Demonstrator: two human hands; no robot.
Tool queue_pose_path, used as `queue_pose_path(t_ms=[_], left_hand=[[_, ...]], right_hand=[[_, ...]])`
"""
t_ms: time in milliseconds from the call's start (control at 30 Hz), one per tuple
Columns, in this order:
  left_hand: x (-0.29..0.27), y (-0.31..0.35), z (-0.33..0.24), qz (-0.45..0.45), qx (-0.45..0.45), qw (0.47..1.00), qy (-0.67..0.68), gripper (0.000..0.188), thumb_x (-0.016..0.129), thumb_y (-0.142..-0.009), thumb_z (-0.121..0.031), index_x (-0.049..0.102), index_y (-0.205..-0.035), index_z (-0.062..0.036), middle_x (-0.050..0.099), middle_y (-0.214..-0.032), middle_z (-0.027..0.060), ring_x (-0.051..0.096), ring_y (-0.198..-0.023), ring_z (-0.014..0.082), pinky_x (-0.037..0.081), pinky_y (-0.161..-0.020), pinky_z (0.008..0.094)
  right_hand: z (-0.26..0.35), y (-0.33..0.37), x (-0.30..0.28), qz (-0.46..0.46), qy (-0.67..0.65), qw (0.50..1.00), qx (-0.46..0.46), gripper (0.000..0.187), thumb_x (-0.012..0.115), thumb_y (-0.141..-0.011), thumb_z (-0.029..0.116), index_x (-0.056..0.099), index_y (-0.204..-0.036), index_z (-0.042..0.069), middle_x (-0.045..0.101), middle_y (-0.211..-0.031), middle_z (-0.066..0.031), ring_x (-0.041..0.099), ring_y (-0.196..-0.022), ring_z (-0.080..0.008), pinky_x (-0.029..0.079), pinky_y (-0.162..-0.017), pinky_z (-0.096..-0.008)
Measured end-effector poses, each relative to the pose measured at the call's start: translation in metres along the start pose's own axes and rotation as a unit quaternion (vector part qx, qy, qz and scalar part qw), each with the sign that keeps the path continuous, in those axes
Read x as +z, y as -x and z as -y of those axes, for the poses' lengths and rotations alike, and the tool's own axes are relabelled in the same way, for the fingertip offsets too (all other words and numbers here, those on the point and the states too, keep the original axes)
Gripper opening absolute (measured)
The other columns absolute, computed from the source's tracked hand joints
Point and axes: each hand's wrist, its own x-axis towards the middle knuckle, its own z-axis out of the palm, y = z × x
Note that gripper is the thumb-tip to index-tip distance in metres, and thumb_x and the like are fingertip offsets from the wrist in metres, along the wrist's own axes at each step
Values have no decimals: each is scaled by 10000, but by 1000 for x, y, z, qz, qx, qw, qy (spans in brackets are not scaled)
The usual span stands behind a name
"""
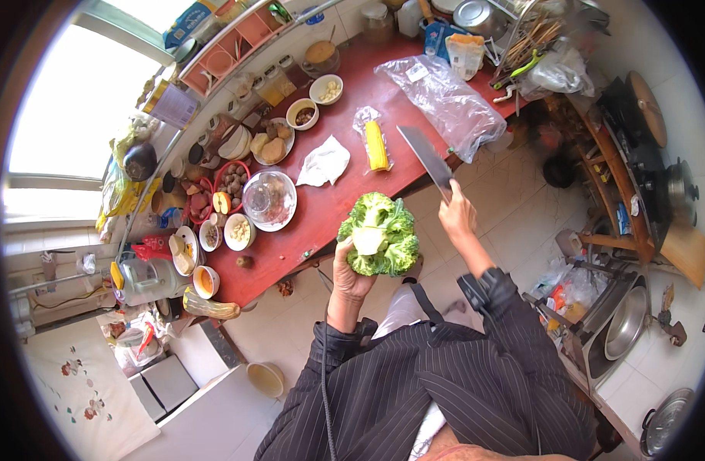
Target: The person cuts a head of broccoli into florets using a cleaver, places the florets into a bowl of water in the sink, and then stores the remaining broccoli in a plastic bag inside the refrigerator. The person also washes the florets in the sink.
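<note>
A head of broccoli (398, 230) with its pale cut stem facing up rests in my left hand (349, 275), held off the table's near edge. My left fingers wrap its left side, and some of them are hidden behind the florets. In my right hand (457, 213) is a cleaver (424, 156), its wide grey blade pointing up and left over the table edge. Blade and broccoli are apart. Just beyond them on the red table (345, 211) lies a yellow corn cob (376, 146) in clear wrap. Left of the cob is a crumpled white cloth or paper (323, 161).
A large clear plastic bag (448, 100) lies at the table's far right. Along the left stand a plate under a clear dome (269, 198), a red basket (231, 181) of small round brown items and several bowls. A metal sink (627, 323) is at the right; a bucket (266, 379) stands below left.
</note>
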Motion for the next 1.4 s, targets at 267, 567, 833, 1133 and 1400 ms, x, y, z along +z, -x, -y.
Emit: queue_pose_path(t_ms=[267, 567, 833, 1133, 1400], left_hand=[[-12, -20, -4, -35, 15, 998, 58, 574, 669, -819, -289, 521, -1324, -59, 610, -1277, 107, 579, -1169, 294, 430, -1047, 475], [17, -45, 5, -42, -2, 997, 58, 593, 670, -820, -303, 511, -1331, -47, 594, -1291, 126, 557, -1192, 301, 408, -1068, 477], [71, -55, 29, -25, -58, 998, 23, 512, 662, -855, -262, 528, -1302, -52, 607, -1261, 111, 573, -1161, 268, 430, -1046, 443], [132, -42, 132, 52, -91, 987, -122, 578, 635, -863, -301, 460, -1360, -66, 575, -1286, 84, 549, -1191, 246, 409, -1047, 434], [181, -12, 255, 166, -159, 959, -168, 543, 621, -858, -278, 484, -1335, -58, 576, -1277, 84, 544, -1190, 240, 400, -1050, 415]], right_hand=[[22, -66, 79, -41, 46, 995, -83, 650, 657, -800, 75, 402, -1398, 73, 618, -1138, -159, 613, -1038, -328, 457, -928, -432], [13, -101, 106, 42, 1, 991, -126, 708, 675, -779, 63, 362, -1413, 99, 507, -1200, -178, 579, -1050, -384, 464, -929, -478], [-7, -45, -18, 36, -400, 914, -51, 444, 618, -940, 216, 523, -1327, 18, 577, -1198, -97, 602, -985, -149, 494, -832, -279], [-38, 93, -197, -11, -391, 905, -167, 675, 768, -835, 312, 446, -1363, 44, 389, -1415, -143, 481, -1235, -264, 431, -996, -372], [-131, 149, -256, -154, -451, 877, -60, 530, 734, -831, 41, 437, -1270, 52, 539, -1107, -70, 544, -988, -142, 500, -835, -293]])
